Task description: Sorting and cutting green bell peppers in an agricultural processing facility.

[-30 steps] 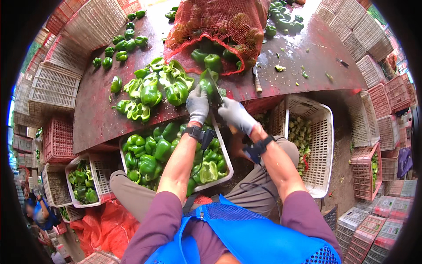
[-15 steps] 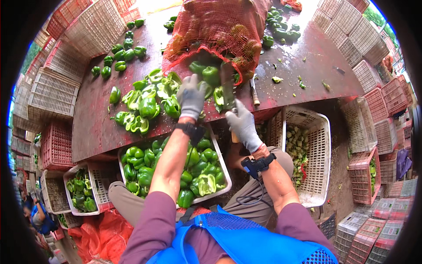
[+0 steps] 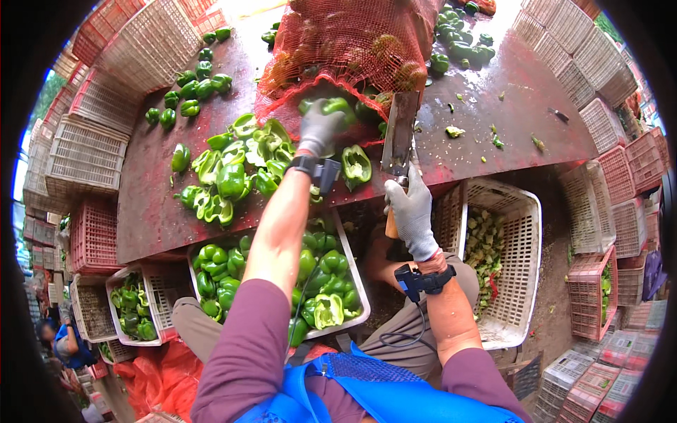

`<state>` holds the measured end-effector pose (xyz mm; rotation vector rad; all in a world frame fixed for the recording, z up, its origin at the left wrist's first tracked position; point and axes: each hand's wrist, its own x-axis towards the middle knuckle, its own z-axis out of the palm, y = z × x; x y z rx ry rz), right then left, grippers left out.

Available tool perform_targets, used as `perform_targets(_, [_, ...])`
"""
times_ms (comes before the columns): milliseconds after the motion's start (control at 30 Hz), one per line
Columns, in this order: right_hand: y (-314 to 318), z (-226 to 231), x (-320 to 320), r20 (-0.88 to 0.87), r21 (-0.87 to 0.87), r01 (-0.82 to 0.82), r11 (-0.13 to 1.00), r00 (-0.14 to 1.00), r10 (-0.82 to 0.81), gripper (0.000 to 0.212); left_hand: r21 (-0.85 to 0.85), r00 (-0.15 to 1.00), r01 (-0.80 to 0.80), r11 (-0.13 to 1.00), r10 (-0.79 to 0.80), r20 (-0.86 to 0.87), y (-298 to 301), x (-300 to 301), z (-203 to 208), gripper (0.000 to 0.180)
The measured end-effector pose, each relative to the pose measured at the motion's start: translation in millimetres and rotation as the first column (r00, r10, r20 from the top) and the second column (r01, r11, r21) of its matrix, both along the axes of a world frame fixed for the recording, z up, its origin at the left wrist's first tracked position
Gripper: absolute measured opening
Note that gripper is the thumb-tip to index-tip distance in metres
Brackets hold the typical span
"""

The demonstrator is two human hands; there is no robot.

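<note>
- Dark, red-stained tabletop [image 3: 525,137] amid stacked plastic crates [image 3: 86,158] at nine and three o'clock.
- One red mesh sack [image 3: 345,42] at twelve, one wooden-handled steel cleaver [image 3: 400,130] at one, one halved green pepper [image 3: 356,168] between hands.
- Right grey-gloved hand [image 3: 412,208]: wrapped round cleaver handle. Left grey-gloved hand [image 3: 321,130]: blurred against whole green pepper [image 3: 340,108] at sack mouth, grip impossible to tell.
- Since half a second ago: swung cleaver toward one, reached up to sack mouth.

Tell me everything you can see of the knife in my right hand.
The knife has a long, broad, greyish metal-looking blade and a light brown, apparently wooden handle. Your gloved right hand grips it, blade pointing away from you, near the table edge. Whether it touches the red mesh bag is unclear.
</note>
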<state>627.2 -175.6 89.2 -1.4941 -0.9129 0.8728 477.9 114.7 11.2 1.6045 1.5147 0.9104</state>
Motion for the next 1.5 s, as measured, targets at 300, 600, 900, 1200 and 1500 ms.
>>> perform_targets(300, [-48, 18, -59, 0.374, -0.079, -0.263, 0.961, 0.886, 0.273, 0.066, 0.097, 0.990, 0.050, 0.994, -0.037, -0.133, -165, -254, 42, 0.081])
perform_targets(600, [-90, -3, -188, 0.415, -0.372, -0.606, 0.703, 0.569, 0.710, 0.061, -0.038, 0.956, -0.270, 0.962, 0.264, -0.127, -246, -314, -24, 0.078])
perform_targets(900, [-67, -7, -219, 0.279, -0.408, -0.649, 0.642, 0.581, 0.765, 0.056, -0.244, 0.908, -0.379, 0.893, 0.409, 0.086, -247, -331, -28, 0.074])
perform_targets(1200, [7, -40, -282, 0.169, -0.429, -0.656, 0.620, 0.617, 0.769, 0.035, -0.144, 0.957, -0.279, 0.949, 0.287, 0.033, -234, -349, -46, 0.067])
perform_targets(1500, [-32, -9, -256, 0.487, -0.268, -0.430, 0.862, 0.712, 0.506, 0.064, -0.512, 0.566, 0.090, 0.854, 0.379, 0.732, -235, -368, -67, 0.053])
